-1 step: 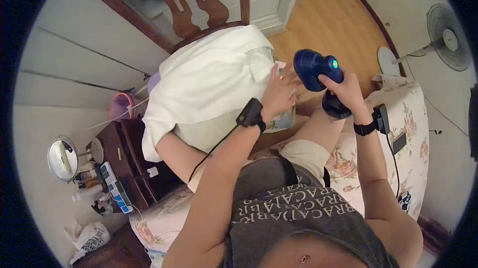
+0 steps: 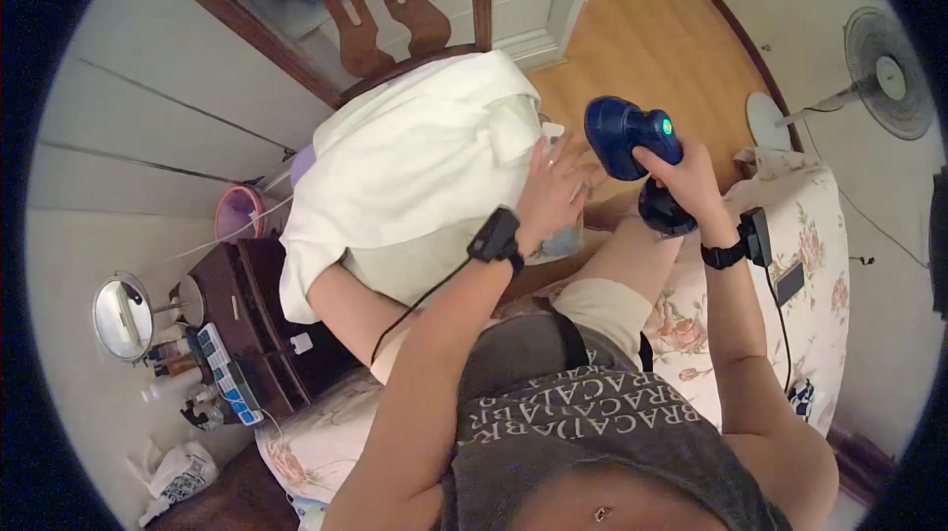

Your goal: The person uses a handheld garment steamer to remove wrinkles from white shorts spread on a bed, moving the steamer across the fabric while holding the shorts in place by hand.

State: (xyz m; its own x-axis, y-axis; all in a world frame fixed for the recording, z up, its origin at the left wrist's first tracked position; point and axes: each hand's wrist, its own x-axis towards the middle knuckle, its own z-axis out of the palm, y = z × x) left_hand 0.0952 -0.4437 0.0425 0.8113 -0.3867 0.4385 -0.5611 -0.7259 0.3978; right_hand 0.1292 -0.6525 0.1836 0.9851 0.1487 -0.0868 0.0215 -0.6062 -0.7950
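Two bare hands work close together, and one dark blue handheld device (image 2: 614, 141) lies in the right hand (image 2: 691, 181), whose fingers are wrapped round it, thumb uppermost. Its long axis seems to run from the blue head, forward and left of that thumb, back to a black round end (image 2: 668, 210) below the palm. The left hand (image 2: 555, 186) is open and empty, fingers spread just left of the head; whether they touch is unclear. White cloth (image 2: 415, 156) spreads left of the left hand. Pale capitals cross the grey shirt (image 2: 592, 413) behind both hands; no label is readable on the device.
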